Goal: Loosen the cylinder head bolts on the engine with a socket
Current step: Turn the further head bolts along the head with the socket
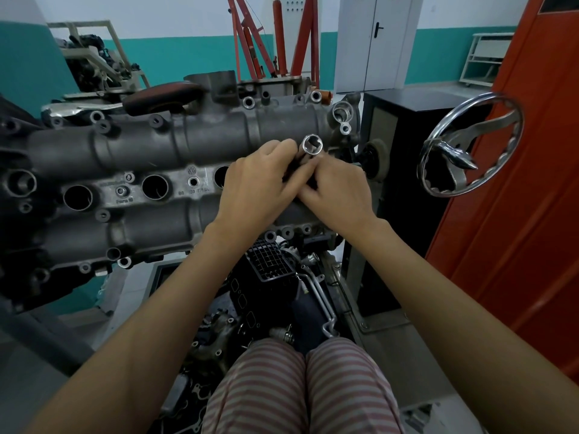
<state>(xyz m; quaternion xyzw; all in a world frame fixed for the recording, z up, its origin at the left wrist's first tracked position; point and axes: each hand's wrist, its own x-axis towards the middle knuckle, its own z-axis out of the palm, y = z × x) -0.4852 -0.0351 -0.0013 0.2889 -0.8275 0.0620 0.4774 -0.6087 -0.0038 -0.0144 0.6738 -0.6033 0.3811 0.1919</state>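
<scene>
1. A chrome socket [312, 145], round with a toothed bore, is facing the camera with its open end up, held over the right end of the engine [150, 170].
2. The engine's cast grey cover is showing rough metal, ribbed tubes and round dark ports.
3. The left hand [257, 186] and right hand [336, 191] are touching, fingers curled together around the socket and a dark tool beneath it.
</scene>
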